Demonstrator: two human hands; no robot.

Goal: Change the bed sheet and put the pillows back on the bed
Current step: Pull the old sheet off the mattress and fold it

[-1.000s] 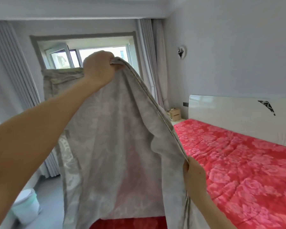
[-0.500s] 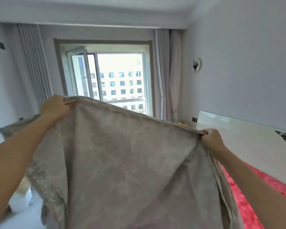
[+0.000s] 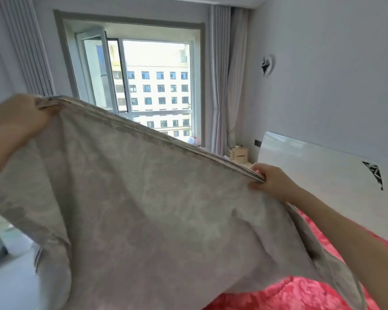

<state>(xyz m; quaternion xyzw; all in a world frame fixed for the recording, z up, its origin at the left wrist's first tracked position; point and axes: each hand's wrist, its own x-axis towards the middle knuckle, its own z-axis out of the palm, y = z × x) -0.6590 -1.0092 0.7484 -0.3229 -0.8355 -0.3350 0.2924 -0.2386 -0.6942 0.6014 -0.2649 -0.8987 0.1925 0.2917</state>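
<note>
A beige-grey patterned bed sheet [image 3: 155,209] is spread in the air in front of me and hangs down over most of the lower view. My left hand [image 3: 20,117] grips its top edge at the far left. My right hand [image 3: 271,180] grips the same edge lower down on the right, so the edge slopes down to the right. Under the sheet at the lower right lies the bed with a red flowered cover [image 3: 300,291]. No pillows are in view.
The white headboard [image 3: 311,166] stands against the right wall. A window [image 3: 155,86] with one pane swung open is straight ahead, grey curtains at both sides. A small wooden box [image 3: 239,154] sits by the headboard. Grey floor shows at the lower left.
My left hand has dropped from high up and moved out to the left. My right hand rose, then sank a little. The sheet went from hanging narrow to spread wide between both hands.
</note>
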